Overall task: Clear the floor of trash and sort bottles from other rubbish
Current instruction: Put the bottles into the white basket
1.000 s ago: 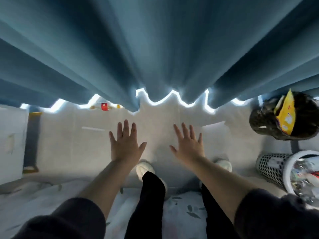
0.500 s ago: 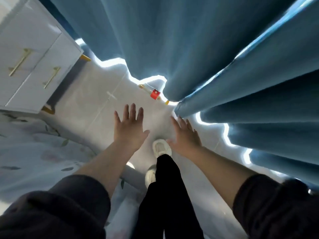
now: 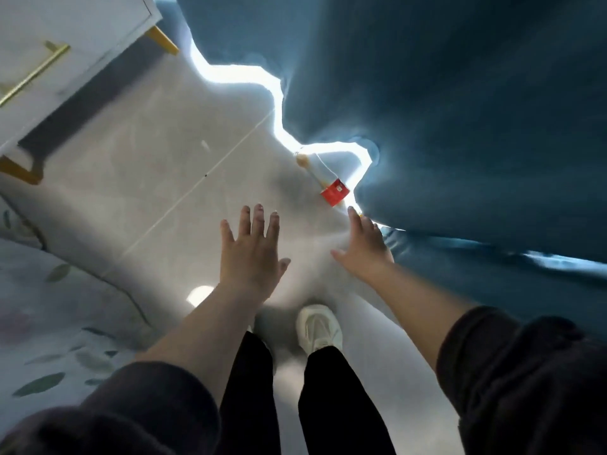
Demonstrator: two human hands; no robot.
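We are looking straight down past our own arms at a pale tiled floor (image 3: 157, 165). A clear plastic bottle (image 3: 318, 170) with a red label is lying on its side on the floor, right at the hem of a heavy blue curtain (image 3: 460, 119) that is hanging across the right side of the view. Bright daylight is showing in a thin line under the curtain's edge. The bottle's capped end is pointing up and to the left, and its labelled end is pointing down toward us.

Our left hand (image 3: 251, 254) is hovering palm down over bare floor with its fingers straight and spread, grasping nothing, well to the left of the bottle. Our right hand (image 3: 363, 247) is also spread flat and holding nothing; its fingertips (image 3: 351, 211) are lying just beside the labelled end of the bottle, and the outer edge of the hand is brushing the curtain. Dark sleeves are covering both forearms near the bottom corners.

Between the arms we are seeing black trouser legs and one white shoe (image 3: 318, 326) standing on the floor. A white cabinet (image 3: 75, 34) with gold handles and gold feet is standing at the upper left, and a pale rug (image 3: 49, 310) with a leaf pattern is lying at the lower left.
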